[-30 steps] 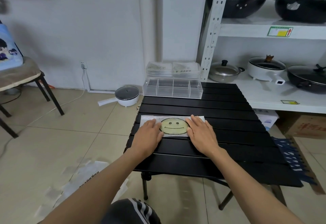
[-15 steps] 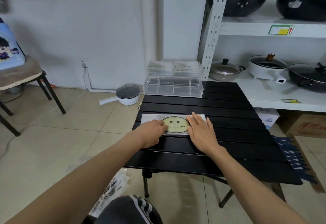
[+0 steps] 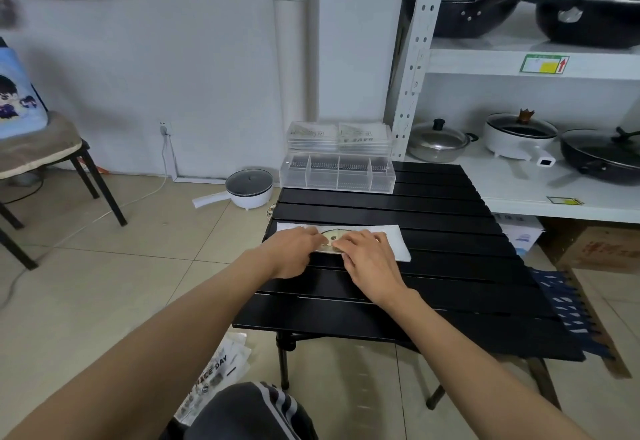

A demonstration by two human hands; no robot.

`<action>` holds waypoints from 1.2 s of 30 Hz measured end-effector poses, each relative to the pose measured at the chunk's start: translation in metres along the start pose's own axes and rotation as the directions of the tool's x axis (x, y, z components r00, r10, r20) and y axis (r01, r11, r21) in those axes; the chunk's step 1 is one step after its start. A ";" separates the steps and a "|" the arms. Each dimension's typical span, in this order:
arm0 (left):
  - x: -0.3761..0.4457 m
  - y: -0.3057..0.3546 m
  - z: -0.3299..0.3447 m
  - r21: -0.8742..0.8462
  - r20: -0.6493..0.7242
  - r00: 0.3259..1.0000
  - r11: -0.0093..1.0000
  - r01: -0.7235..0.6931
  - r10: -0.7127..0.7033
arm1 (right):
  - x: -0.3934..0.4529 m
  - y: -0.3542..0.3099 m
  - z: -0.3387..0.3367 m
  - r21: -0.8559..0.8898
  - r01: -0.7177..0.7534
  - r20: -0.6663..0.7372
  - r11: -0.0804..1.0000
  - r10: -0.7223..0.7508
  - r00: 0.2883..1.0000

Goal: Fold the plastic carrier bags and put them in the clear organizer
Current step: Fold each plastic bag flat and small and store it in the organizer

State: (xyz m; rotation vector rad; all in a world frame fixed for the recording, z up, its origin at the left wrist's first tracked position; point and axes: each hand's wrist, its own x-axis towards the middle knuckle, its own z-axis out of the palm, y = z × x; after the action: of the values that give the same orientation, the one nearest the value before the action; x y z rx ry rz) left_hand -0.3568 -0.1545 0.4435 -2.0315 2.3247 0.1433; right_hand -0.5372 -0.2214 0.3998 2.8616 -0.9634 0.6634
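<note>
Bag by your feet (image 3: 221, 372): you can read "ICE DAY".
Shelf label (image 3: 544, 64): you see a red up arrow; its print is too small.
Organizer lid (image 3: 360, 135): lettering unreadable.

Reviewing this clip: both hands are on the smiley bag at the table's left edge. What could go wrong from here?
1. The folded strip of bag lies close to the table's left edge; a push leftward might slide it off.
2. Slick plastic may spring open if the left hand or right hand lifts.
3. The clear organizer sits at the far edge; a firm insertion could nudge it.
</note>
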 end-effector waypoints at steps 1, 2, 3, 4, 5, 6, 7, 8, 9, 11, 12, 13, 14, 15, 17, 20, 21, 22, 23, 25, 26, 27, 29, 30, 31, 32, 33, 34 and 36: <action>-0.002 0.000 0.000 0.018 0.001 1.000 1.000 -0.011 0.011 | 0.001 0.000 -0.001 -0.011 -0.001 -0.008 1.000 0.001 1.000; -0.004 0.001 0.001 0.049 -0.024 0.999 0.998 -0.026 0.027 | 0.001 0.000 -0.001 -0.012 0.000 -0.027 1.000 0.000 1.000; -0.007 0.002 0.003 0.083 -0.071 0.996 0.996 -0.041 0.047 | -0.001 -0.001 -0.003 -0.005 -0.001 -0.048 1.000 0.000 0.999; -0.009 0.005 0.006 0.116 -0.128 0.989 0.992 -0.055 0.070 | -0.003 -0.001 -0.005 0.004 0.000 -0.063 1.000 0.000 0.998; -0.010 0.009 0.010 0.148 -0.187 0.977 0.986 -0.074 0.102 | -0.006 -0.002 -0.006 0.015 0.005 -0.065 1.000 -0.004 0.998; -0.011 0.012 0.014 0.184 -0.235 0.962 0.978 -0.095 0.137 | -0.009 -0.004 -0.007 0.027 0.016 -0.065 1.000 -0.014 0.998; -0.012 0.016 0.018 0.215 -0.269 0.949 0.971 -0.107 0.164 | -0.012 -0.005 -0.008 0.038 0.028 -0.066 0.999 -0.025 0.998; -0.013 0.019 0.021 0.231 -0.282 0.944 0.967 -0.104 0.169 | -0.015 -0.006 -0.008 0.042 0.037 -0.060 0.998 -0.035 0.998; -0.014 0.020 0.024 0.223 -0.290 0.944 0.970 -0.095 0.159 | -0.017 -0.006 -0.008 0.037 0.044 -0.050 0.998 -0.042 0.998; -0.016 0.020 0.028 0.160 -0.306 0.945 0.985 -0.069 0.116 | -0.021 -0.004 -0.006 0.017 0.041 -0.028 0.999 -0.040 0.999; -0.018 0.020 0.029 0.128 -0.317 0.943 0.990 -0.063 0.101 | -0.023 -0.001 -0.006 0.017 0.025 -0.014 1.000 -0.025 1.000; -0.019 0.019 0.031 0.102 -0.332 0.939 0.993 -0.060 0.091 | -0.024 0.002 -0.007 0.024 0.003 0.001 1.000 -0.003 1.000; -0.021 0.018 0.032 0.077 -0.345 0.935 0.995 -0.056 0.080 | -0.026 0.007 -0.009 0.031 -0.020 0.015 0.999 0.019 1.000; -0.024 0.016 0.033 0.044 -0.356 0.932 0.998 -0.049 0.062 | -0.029 0.012 -0.012 0.036 -0.039 0.026 0.999 0.038 0.999; -0.029 0.008 0.036 -0.046 -0.374 0.927 0.999 -0.021 0.003 | -0.034 0.022 -0.017 0.049 -0.074 0.039 0.996 0.072 0.997; -0.035 -0.004 0.037 -0.249 -0.395 0.906 0.967 0.053 -0.151 | -0.038 0.036 -0.022 0.080 -0.174 0.069 0.981 0.169 0.983; -0.036 -0.007 0.035 -0.339 -0.375 0.900 0.937 0.088 -0.221 | -0.037 0.040 -0.024 0.099 -0.220 0.088 0.970 0.212 0.973; -0.035 -0.010 0.032 -0.422 -0.339 0.896 0.897 0.128 -0.287 | -0.037 0.044 -0.026 0.123 -0.267 0.111 0.956 0.254 0.961; -0.034 -0.012 0.029 -0.489 -0.303 0.891 0.858 0.159 -0.338 | -0.037 0.048 -0.028 0.150 -0.314 0.135 0.938 0.295 0.946; -0.033 -0.020 0.025 -0.580 -0.254 0.875 0.789 0.203 -0.412 | -0.037 0.053 -0.031 0.219 -0.401 0.150 0.889 0.375 0.915; -0.032 -0.023 0.023 -0.609 -0.245 0.861 0.762 0.222 -0.447 | -0.037 0.055 -0.031 0.254 -0.445 0.147 0.859 0.420 0.895; -0.031 -0.026 0.023 -0.630 -0.240 0.842 0.737 0.244 -0.483 | -0.036 0.056 -0.031 0.283 -0.487 0.142 0.826 0.466 0.873; -0.029 -0.027 0.024 -0.649 -0.234 0.800 0.702 0.294 -0.552 | -0.035 0.056 -0.029 0.326 -0.551 0.130 0.768 0.541 0.831; -0.027 -0.026 0.025 -0.645 -0.237 0.780 0.694 0.319 -0.579 | -0.034 0.055 -0.027 0.338 -0.573 0.126 0.747 0.567 0.814; -0.025 -0.024 0.025 -0.638 -0.243 0.762 0.691 0.341 -0.601 | -0.033 0.053 -0.026 0.345 -0.590 0.122 0.730 0.589 0.799; -0.024 -0.022 0.025 -0.631 -0.248 0.746 0.687 0.360 -0.618 | -0.032 0.051 -0.025 0.347 -0.605 0.116 0.716 0.607 0.786; -0.023 -0.019 0.026 -0.622 -0.255 0.733 0.688 0.374 -0.630 | -0.030 0.050 -0.024 0.346 -0.616 0.108 0.707 0.623 0.775; -0.022 -0.018 0.026 -0.610 -0.264 0.724 0.692 0.387 -0.637 | -0.029 0.048 -0.023 0.339 -0.623 0.096 0.705 0.632 0.769; -0.020 -0.015 0.028 -0.579 -0.274 0.712 0.702 0.415 -0.647 | -0.027 0.046 -0.021 0.298 -0.636 0.079 0.711 0.646 0.759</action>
State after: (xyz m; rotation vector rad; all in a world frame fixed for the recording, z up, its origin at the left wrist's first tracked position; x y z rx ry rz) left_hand -0.3398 -0.1342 0.4171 -3.2585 1.8506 0.2502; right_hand -0.5918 -0.2390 0.4038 2.6866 -2.0644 0.9696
